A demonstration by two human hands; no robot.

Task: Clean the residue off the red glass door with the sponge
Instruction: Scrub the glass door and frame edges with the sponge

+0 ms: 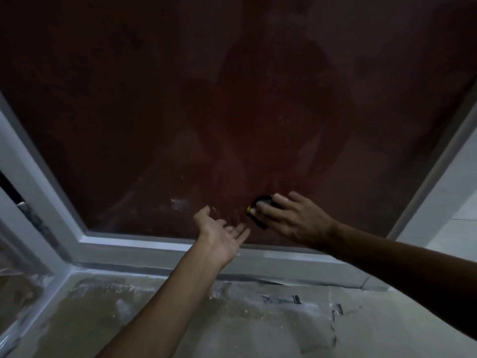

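Note:
The dark red glass door (232, 99) fills the upper view, dim and smeared, with a whitish patch of residue (180, 203) low on the pane. My right hand (291, 218) presses a dark sponge with a yellow edge (259, 206) flat against the lower glass, fingers spread over it. My left hand (222, 233) is held palm up just left of the sponge, fingers straight and pointing at the glass near its bottom edge, holding nothing.
A grey-white metal frame (160, 248) runs along the door's bottom and up both sides. Another framed pane (23, 267) stands at the left. The concrete floor (232, 319) below is dusty with white smears and scraps of tape (281, 298).

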